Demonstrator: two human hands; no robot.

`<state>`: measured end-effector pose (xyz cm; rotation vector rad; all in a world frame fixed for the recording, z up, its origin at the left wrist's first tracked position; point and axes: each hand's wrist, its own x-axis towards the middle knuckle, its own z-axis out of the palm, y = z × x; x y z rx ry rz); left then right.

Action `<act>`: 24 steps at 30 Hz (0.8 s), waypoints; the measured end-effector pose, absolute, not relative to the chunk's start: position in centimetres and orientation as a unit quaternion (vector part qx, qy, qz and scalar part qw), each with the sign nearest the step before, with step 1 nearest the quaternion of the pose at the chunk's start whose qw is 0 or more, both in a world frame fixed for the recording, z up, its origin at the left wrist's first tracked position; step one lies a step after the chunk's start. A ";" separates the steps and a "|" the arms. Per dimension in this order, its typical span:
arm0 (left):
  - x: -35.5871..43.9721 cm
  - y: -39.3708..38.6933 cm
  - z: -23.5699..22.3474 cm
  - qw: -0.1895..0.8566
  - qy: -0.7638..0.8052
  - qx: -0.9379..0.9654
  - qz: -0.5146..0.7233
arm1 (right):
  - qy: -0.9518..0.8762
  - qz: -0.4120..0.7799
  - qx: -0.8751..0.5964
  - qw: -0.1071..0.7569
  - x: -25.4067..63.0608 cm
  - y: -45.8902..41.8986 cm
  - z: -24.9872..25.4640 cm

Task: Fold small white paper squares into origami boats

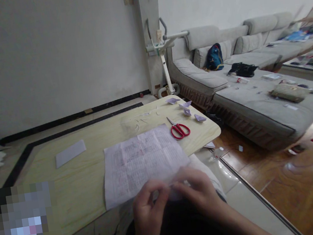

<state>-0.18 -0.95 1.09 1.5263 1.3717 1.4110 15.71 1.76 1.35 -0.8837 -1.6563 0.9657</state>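
Note:
My left hand and my right hand meet at the near edge of the table, fingers pinched together and a little blurred. Between their fingertips is a pale piece of paper, mostly hidden by the fingers. Just beyond them a large creased printed sheet lies spread on the table. Red-handled scissors rest to its right, blades pointing away. Several small folded paper shapes sit near the table's far right corner. Thin paper strips are scattered behind the sheet.
The pale wooden table has a white folded paper on its left. To the right stands a grey sofa with bags on it. Exercise equipment is by the wall. Paper scraps lie on the floor.

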 end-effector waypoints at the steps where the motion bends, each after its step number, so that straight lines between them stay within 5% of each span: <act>1: -0.2 -1.0 1.0 0.321 0.519 0.580 0.540 | -0.683 0.398 -0.366 0.492 15.7 1.8 1.4; 24: -0.6 -1.3 0.9 0.335 0.514 0.593 0.521 | -0.686 0.410 -0.352 0.488 15.8 1.6 1.8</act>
